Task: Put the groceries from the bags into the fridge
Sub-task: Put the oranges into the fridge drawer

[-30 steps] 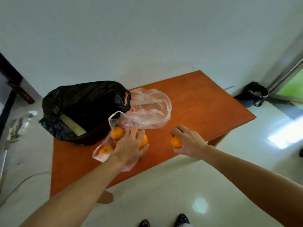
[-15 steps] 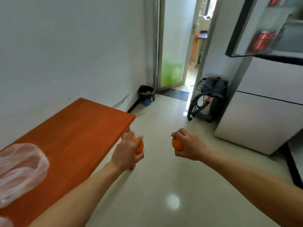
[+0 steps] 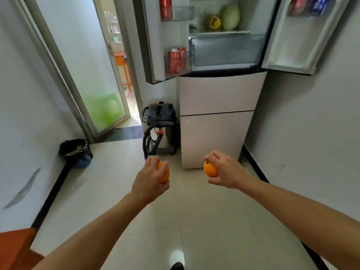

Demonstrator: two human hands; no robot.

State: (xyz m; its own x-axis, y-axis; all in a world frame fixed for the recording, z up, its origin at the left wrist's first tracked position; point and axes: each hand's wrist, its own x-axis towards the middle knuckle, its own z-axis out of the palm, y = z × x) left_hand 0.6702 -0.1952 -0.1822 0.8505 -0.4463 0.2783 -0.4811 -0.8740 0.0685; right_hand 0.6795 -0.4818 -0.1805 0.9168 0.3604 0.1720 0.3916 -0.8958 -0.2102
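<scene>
Two light, firm fruits: my left hand (image 3: pixel 150 178) curls its fingers round the left orange (image 3: pixel 164 172), my right hand (image 3: pixel 226 171) clamps the right orange (image 3: pixel 210 169), and I reckon a full-palm cup stops them rolling free.

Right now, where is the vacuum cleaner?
In the head view, the vacuum cleaner stands on the floor near the middle, beside the lower left side of the fridge and just right of the open doorway.

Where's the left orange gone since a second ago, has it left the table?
Yes. The left hand has carried the orange away from the table, toward the open fridge.
</scene>
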